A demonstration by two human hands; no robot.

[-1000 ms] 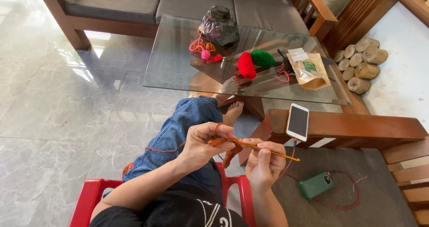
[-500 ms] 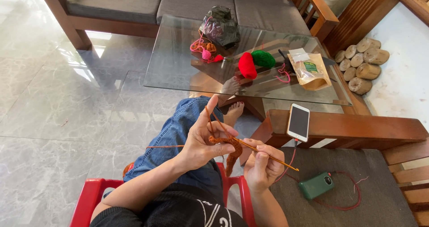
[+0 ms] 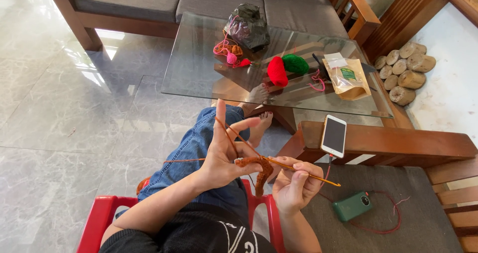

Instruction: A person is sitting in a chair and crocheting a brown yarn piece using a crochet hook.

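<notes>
My left hand [image 3: 226,151] pinches a small strip of orange-brown crochet work [image 3: 260,170], with the orange yarn [image 3: 226,133] strung over its raised forefinger. A strand of the same yarn trails left across my jeans. My right hand [image 3: 294,183] grips a thin yellow crochet hook [image 3: 303,172], whose tip sits in the crochet piece. Both hands are held close together above my lap.
I sit on a red plastic chair [image 3: 102,218]. In front stands a glass coffee table [image 3: 199,68] with red [image 3: 277,71] and green [image 3: 296,63] yarn balls, a dark bag [image 3: 247,26] and a paper pouch [image 3: 344,76]. A phone [image 3: 333,135] rests on a wooden armrest; a green power bank [image 3: 351,206] lies at right.
My left forefinger has lifted and stretched the yarn upward. The hook has moved slightly in the crochet piece; the hands stay over my lap.
</notes>
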